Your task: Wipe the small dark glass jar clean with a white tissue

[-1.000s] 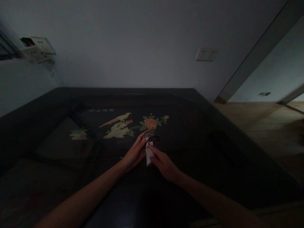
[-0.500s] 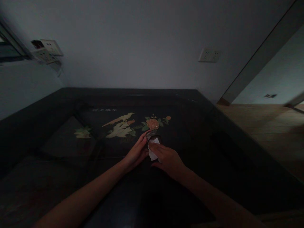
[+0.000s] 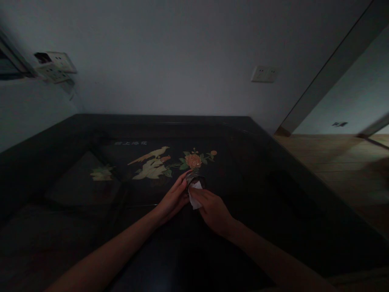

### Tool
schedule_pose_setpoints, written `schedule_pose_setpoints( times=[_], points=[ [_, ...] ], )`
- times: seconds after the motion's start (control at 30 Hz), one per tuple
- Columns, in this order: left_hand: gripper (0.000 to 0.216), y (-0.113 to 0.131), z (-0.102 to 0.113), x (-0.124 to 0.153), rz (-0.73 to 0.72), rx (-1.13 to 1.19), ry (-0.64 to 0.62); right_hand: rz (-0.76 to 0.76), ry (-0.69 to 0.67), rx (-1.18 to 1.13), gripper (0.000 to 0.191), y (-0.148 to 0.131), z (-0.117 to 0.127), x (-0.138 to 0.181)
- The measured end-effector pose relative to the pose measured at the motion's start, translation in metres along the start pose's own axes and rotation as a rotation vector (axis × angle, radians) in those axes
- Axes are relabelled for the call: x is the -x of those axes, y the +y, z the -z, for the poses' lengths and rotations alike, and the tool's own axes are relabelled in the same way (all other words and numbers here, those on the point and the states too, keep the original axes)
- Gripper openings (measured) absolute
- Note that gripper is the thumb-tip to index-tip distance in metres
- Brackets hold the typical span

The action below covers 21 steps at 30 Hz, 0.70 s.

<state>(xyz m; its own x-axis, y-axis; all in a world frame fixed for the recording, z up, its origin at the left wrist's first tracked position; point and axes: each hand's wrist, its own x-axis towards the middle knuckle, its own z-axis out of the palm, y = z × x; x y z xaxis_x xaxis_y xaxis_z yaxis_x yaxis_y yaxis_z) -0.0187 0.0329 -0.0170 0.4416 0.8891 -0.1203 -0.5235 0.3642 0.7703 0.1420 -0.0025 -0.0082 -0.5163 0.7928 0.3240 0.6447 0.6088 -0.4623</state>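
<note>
A clear glass point(image 3: 195, 177), dim and partly hidden by my fingers, is tilted with its mouth towards me above the dark table. My left hand point(image 3: 175, 197) is closed around the glass's left side. In my right hand point(image 3: 212, 207) is a white tissue point(image 3: 194, 198), pinched with the fingers at the mouth of the glass. The fingertips are partly covered by the tissue and the rim, so I cannot tell how deep they reach.
The dark glossy tabletop point(image 3: 240, 227) bears a painted bird and flower picture point(image 3: 152, 168). Behind it stands a pale wall with a double socket point(image 3: 265, 74); more sockets point(image 3: 56, 67) are at the left corner. A wooden floor point(image 3: 328, 158) shows on the right.
My right hand has turned slightly and sits a little lower, with the tissue shifted a bit downward at the glass. The view has moved slightly; my left hand keeps its hold.
</note>
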Motion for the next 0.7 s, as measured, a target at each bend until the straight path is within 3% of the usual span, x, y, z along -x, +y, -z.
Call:
schedule_pose_setpoints(
  times=[0.13,0.23,0.33,0.57,0.7],
  points=[
    [0.048,0.000,-0.001,0.001,-0.021,-0.012,0.004,-0.181,0.053,-0.494,0.054,-0.005,-0.012,0.001],
    [0.049,0.001,-0.003,0.002,-0.015,-0.012,0.004,-0.247,0.045,-0.676,0.050,-0.006,-0.016,0.002],
    [0.047,0.002,-0.003,0.002,-0.010,0.004,0.006,-0.179,0.042,-0.505,0.050,-0.002,-0.012,0.002],
    [0.042,0.001,0.000,0.000,0.011,0.038,-0.002,0.120,-0.083,0.272,0.045,0.012,0.015,-0.005],
    [0.040,0.002,-0.001,0.000,0.017,0.053,0.007,0.135,-0.087,0.367,0.043,0.013,0.019,-0.006]
  ],
)
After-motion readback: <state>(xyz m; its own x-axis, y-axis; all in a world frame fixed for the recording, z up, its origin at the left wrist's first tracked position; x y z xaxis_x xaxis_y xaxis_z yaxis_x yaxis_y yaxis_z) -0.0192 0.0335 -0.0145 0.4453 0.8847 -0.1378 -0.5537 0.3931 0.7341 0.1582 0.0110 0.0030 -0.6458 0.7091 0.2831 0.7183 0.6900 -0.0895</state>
